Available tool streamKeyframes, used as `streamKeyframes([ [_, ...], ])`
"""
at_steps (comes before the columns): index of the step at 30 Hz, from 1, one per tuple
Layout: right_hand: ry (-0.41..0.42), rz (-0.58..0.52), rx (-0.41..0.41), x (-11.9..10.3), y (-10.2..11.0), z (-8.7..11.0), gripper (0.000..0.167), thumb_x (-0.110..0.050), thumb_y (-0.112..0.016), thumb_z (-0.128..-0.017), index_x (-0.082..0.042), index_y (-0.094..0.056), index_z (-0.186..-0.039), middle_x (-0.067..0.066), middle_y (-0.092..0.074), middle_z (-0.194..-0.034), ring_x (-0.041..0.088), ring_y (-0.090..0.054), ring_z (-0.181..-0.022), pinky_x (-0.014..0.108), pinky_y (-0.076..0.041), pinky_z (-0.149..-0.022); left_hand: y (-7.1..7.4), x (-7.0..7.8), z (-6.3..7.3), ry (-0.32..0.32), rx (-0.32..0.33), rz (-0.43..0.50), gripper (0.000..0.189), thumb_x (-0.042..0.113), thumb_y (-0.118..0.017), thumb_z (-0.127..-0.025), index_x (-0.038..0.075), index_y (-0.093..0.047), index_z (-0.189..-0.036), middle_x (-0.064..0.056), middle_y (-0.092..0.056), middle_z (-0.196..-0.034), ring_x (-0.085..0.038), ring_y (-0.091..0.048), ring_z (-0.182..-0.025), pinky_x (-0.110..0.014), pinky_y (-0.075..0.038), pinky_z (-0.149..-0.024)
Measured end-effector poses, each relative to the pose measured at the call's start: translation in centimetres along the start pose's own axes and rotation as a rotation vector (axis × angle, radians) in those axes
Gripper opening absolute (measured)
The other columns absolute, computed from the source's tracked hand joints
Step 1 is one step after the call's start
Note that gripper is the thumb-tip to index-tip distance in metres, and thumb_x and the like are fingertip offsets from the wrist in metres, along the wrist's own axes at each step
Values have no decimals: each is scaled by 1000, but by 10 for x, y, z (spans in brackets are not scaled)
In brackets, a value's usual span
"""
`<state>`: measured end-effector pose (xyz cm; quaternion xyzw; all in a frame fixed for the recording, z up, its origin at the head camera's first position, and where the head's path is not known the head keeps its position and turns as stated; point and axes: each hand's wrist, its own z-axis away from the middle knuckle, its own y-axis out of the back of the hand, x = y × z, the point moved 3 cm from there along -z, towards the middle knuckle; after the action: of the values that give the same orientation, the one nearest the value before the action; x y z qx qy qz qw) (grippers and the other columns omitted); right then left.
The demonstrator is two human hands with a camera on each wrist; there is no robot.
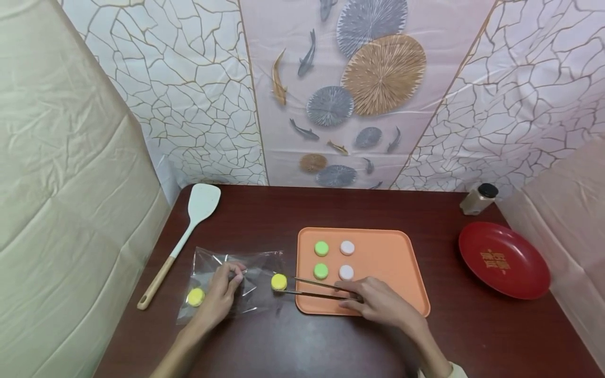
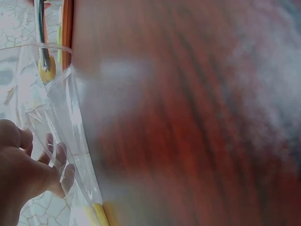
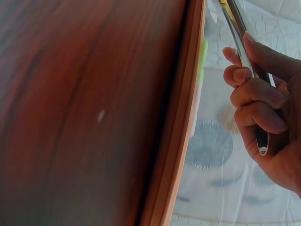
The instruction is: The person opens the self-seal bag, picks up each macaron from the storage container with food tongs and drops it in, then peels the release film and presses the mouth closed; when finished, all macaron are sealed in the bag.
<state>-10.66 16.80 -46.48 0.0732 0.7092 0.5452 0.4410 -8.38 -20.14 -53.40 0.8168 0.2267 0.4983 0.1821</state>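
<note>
My left hand (image 1: 221,290) pinches the upper film of a clear plastic bag (image 1: 264,261) and lifts it near the middle; in the left wrist view several fingers show through the film. One yellow macaron (image 1: 196,297) lies inside the bag's left end. My right hand (image 1: 380,304) grips long metal tongs (image 3: 241,44), their arms reaching left over the tray's edge. Between the tong tips sits another yellow macaron (image 1: 279,282), at the bag's mouth. Two green macarons (image 1: 321,249) and two pale lavender macarons (image 1: 347,248) stand on the orange tray (image 1: 385,257).
A spatula (image 1: 181,239) with a white head and wooden handle lies left of the bag. To the right are a red oval plate (image 1: 520,262) with gold characters and a small jar (image 1: 478,199) with a black lid. Fabric walls (image 1: 212,105) enclose the dark wooden table (image 1: 255,210).
</note>
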Motion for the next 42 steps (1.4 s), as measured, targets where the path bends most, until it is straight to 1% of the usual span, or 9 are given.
streamKeyframes([
  [5,17,11,-9,-8,-6,-15,18,-23,-78,-103,-15,-79,-119,-11,-78,-96,-6,-50,-69,22,-47,-67,9,25,-5,33,-6,-12,10,0,-62,-105,7,-54,-103,-17,-72,-118,-42,-62,-114,-60,-34,-105],
  [7,17,2,-15,-11,-10,-21,17,-23,-78,-103,-14,-79,-117,-10,-77,-90,-6,-46,-65,21,-45,-64,9,27,-6,47,-10,-9,12,-2,-63,-104,7,-55,-103,-17,-73,-118,-43,-63,-115,-62,-33,-104],
  [9,21,-1,-15,-14,-13,-26,18,-23,-79,-103,-13,-80,-117,-9,-77,-87,-7,-45,-64,20,-43,-62,9,25,-5,42,-13,-12,10,1,-62,-105,8,-55,-104,-16,-73,-118,-43,-63,-115,-60,-33,-103],
  [14,48,2,-23,-22,-23,-40,13,-21,-79,-102,-14,-78,-113,-9,-76,-86,-7,-44,-62,18,-41,-59,1,-7,2,-20,-13,-17,10,10,-62,-109,14,-53,-107,-11,-72,-120,-36,-67,-116,-42,-34,-106],
  [18,86,16,-25,-31,-30,-51,11,-21,-78,-102,-14,-75,-111,-11,-68,-78,-5,-44,-62,17,-40,-58,-3,-23,4,-60,-12,-5,20,3,-65,-106,18,-52,-108,-7,-74,-121,-32,-71,-116,-24,-40,-109],
  [22,119,34,-7,-39,-34,-61,15,-20,-77,-103,-11,-76,-116,-11,-62,-72,-4,-43,-62,17,-39,-59,-3,-21,4,-51,-26,15,23,0,-65,-105,19,-51,-108,-5,-74,-123,-30,-71,-117,-13,-39,-107],
  [28,167,49,42,-46,-41,-74,12,-21,-79,-101,-11,-73,-104,-14,-48,-64,-1,-41,-58,21,-36,-54,2,-7,3,-57,-30,73,8,5,-60,-110,11,-55,-107,-14,-72,-123,-24,-68,-118,-16,-46,-104],
  [34,230,50,74,-39,-58,-84,25,-34,-70,-109,-10,-73,-116,-11,-55,-64,1,-48,-59,27,-43,-53,4,-4,3,-57,-29,103,6,10,-57,-113,10,-56,-108,-16,-70,-124,-19,-67,-119,-14,-46,-105],
  [42,41,-9,-54,-60,-52,-97,34,-25,-72,-108,-9,-73,-137,-12,-41,-62,2,-40,-53,23,-35,-53,-4,-33,8,-36,-49,33,8,12,-57,-113,19,-53,-111,0,-69,-130,-14,-63,-124,-14,-39,-106],
])
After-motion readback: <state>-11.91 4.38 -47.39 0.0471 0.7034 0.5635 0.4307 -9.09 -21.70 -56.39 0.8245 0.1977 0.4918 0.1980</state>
